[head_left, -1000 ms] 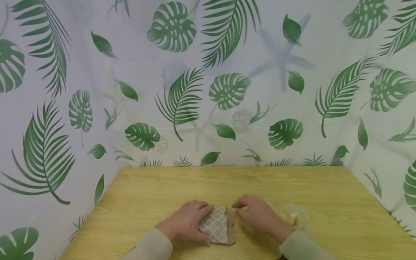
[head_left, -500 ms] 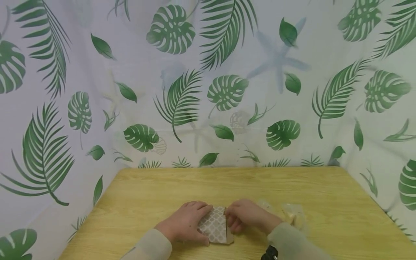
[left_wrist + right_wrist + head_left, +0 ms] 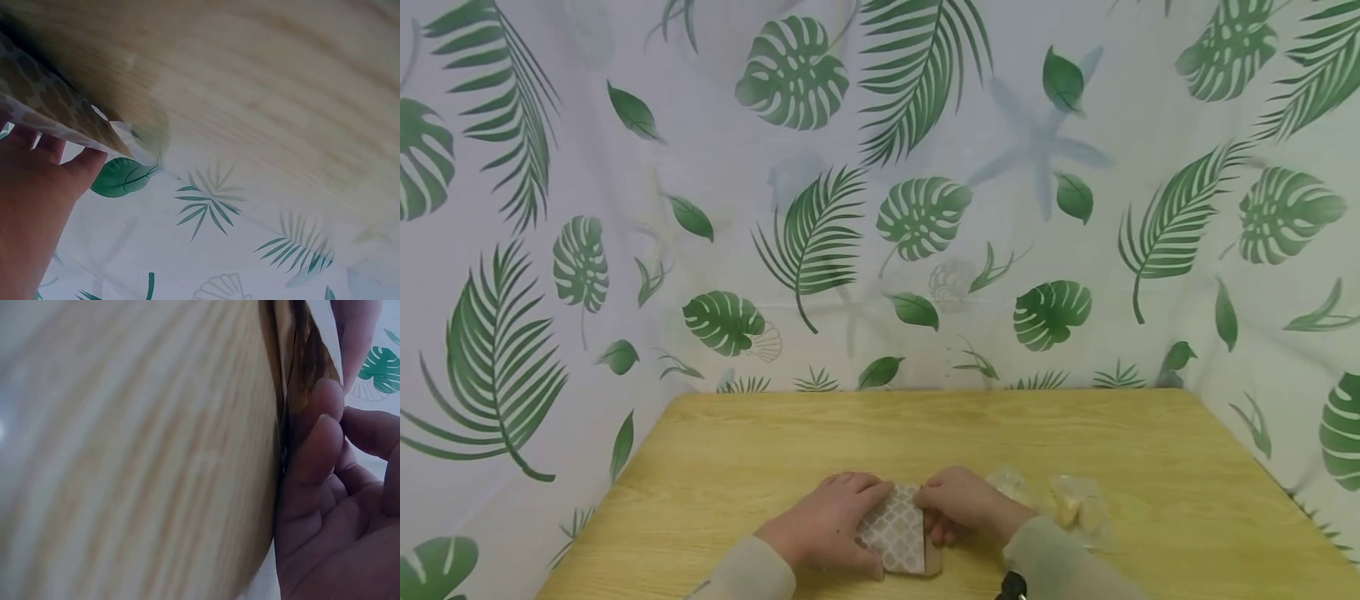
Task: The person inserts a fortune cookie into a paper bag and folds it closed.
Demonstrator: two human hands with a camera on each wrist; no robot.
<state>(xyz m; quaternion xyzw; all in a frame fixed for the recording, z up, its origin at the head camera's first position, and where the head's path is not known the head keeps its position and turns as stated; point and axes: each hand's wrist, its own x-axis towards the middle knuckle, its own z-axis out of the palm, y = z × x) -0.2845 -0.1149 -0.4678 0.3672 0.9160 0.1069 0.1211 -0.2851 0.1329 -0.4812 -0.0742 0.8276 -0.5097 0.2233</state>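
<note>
We are seeing a patterned box [image 3: 893, 533], flat and printed with a pale lattice, lying on the wooden table [image 3: 760, 442] between the two hands and touching both. The left hand [image 3: 831, 521] is covering the box's left part and spanning it widely: the thumb is reaching along the near edge while the fingers are lying at the far edge, so we are seeing the hand holding the box across its depth. In the left wrist view we are finding the fingertips meeting the box's edge, their ends partly hidden behind it.

The right hand [image 3: 964, 502] is working at the opposite side, narrow, with the thumb and a finger pinching the box's right edge toward its far corner and the other fingers curling just beside it. Below those fingers a brown cardboard flap [image 3: 933, 560] is showing along that right side. In the right wrist view we are seeing the fingertips pressing at the box's edge, with a dark brown inner surface showing next to them; we are not able to tell which layer they are gripping.

To the right of the right wrist, a clear packet [image 3: 1078, 510] with pale yellow contents is lying on the table, and a second clear bag [image 3: 1011, 483] is partly showing behind the forearm. A leaf-printed cloth [image 3: 835, 350] is hanging behind the table.
</note>
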